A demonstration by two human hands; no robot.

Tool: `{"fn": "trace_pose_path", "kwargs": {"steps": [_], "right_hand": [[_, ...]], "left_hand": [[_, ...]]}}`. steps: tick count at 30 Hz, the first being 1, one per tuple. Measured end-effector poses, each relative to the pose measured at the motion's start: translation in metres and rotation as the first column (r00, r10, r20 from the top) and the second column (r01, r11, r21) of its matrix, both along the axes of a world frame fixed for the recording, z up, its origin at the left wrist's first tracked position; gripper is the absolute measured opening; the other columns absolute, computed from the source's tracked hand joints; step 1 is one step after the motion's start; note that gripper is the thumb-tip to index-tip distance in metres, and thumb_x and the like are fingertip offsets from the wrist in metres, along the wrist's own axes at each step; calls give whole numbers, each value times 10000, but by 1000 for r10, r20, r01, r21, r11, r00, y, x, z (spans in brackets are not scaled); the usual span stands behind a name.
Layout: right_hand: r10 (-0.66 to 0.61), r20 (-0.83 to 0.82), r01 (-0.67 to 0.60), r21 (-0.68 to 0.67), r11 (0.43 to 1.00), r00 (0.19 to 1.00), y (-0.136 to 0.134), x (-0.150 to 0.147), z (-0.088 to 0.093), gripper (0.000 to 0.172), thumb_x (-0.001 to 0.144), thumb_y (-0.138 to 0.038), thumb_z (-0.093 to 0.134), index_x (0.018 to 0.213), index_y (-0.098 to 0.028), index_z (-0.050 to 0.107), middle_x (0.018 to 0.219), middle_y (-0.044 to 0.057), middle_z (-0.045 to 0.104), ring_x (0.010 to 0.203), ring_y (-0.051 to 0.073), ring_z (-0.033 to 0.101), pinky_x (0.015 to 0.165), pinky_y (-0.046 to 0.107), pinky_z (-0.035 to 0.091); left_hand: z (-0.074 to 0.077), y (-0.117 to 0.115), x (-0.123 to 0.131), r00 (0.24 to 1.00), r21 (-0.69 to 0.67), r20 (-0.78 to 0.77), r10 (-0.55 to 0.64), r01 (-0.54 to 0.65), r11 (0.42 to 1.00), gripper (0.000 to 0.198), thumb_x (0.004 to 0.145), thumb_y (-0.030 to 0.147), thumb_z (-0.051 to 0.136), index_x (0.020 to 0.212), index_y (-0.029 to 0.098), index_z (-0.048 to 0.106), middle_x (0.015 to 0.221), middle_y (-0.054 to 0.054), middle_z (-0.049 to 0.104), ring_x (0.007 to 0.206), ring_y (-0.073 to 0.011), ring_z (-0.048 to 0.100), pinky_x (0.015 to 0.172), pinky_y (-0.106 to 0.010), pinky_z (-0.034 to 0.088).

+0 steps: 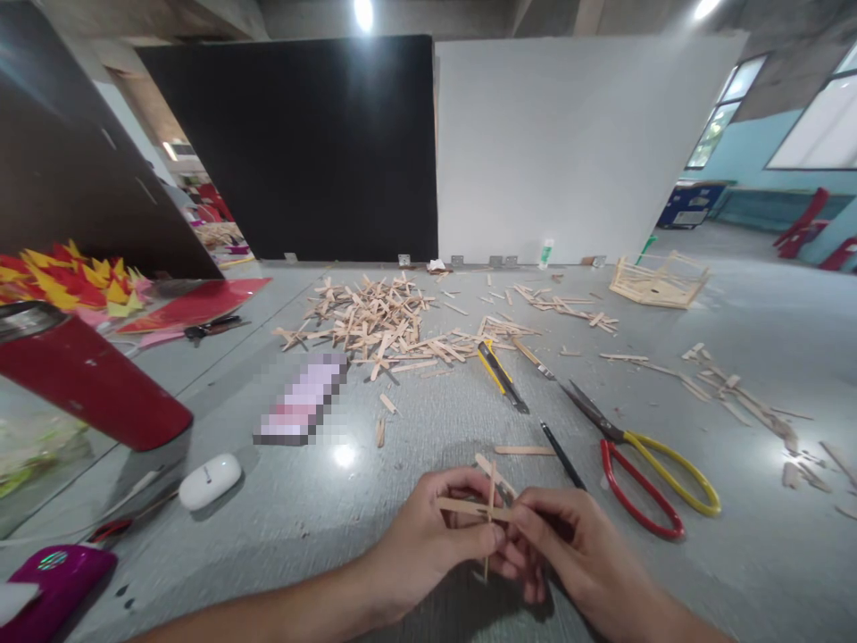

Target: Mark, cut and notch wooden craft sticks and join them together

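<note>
Between my two hands, just above the table, is a small crossed piece of wooden craft sticks (461, 506). My left hand (442, 527) has its fingers curled round the left side, the thumb pressed near the crossing. The thumb and fingers of my right hand (559, 536) pinch the right end of the horizontal stick. Behind the fingers another pale stick slants up; whether it is joined to the cross I cannot tell. A single craft stick (526, 451) lies flat beyond my hands, beside a black pen (562, 454).
Scissors (626, 438) with red and yellow handles lie right. A yellow utility knife (502, 375) rests before a heap of craft sticks (381, 317). A stick frame (660, 281) stands back right. Left are a phone (301, 402), white case (210, 481), red bottle (100, 375) and purple device (60, 589).
</note>
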State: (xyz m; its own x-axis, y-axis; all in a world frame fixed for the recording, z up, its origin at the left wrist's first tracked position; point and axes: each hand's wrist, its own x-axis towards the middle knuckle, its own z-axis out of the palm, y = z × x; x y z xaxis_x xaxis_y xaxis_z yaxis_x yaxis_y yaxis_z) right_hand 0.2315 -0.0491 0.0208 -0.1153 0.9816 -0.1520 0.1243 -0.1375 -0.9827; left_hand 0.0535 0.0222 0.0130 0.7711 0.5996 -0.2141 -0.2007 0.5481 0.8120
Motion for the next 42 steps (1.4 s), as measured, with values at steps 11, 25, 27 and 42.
{"fn": "trace_pose_path", "kwargs": {"steps": [11,25,27,42], "right_hand": [[-207,106,199,82,977,973,3,23,-4,523,1027,-724,481,1192,-237,574,587,-96,558,401,72,395,401,168,301],[-205,154,189,110,976,967,7,25,4,458,993,-606,645,856,-184,759,677,-2,663,436,80,526,423,205,404],[-194,170,179,100,979,966,7,25,6,488,991,-624,634,817,-184,750,623,-14,628,421,77,495,408,203,380],[-252,501,41,394,918,828,5,35,4,275,1046,-389,628,1127,-299,875,943,59,876,807,264,814,700,326,644]], "left_hand": [[4,10,-4,991,91,-84,101,-94,991,484,752,420,961,1018,168,645,789,11,730,535,-79,658,462,-163,373],[12,7,-11,955,429,-237,-180,269,862,603,945,712,641,723,154,694,618,51,373,575,-101,313,531,-242,200],[14,7,-13,955,470,-232,-184,275,839,606,957,710,624,745,151,725,672,31,399,628,-116,326,564,-244,217],[11,4,-13,931,398,-324,-168,295,869,658,898,779,630,892,144,804,675,-5,536,608,-130,419,554,-238,274]]}}
